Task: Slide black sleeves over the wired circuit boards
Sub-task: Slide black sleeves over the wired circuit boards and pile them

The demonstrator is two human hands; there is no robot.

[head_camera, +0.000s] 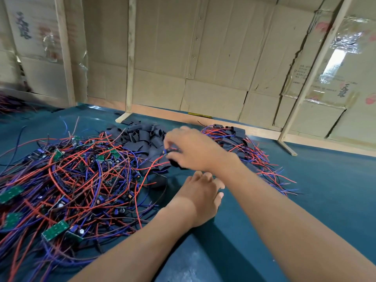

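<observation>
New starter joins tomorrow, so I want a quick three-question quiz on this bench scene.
1. True or false: the pile of empty black sleeves lies beyond the tangle of bare green boards.
2. Which hand reaches farther from the body? A) left hand B) right hand
3. Fill in: the finished bundles lie on the ____ side of the right hand.

Key: 1 true; 2 B; 3 right

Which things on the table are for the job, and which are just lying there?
For the job: wired circuit boards, black sleeves, sleeved boards, right hand, left hand.

Just there: cardboard wall, wooden posts, blue table.
</observation>
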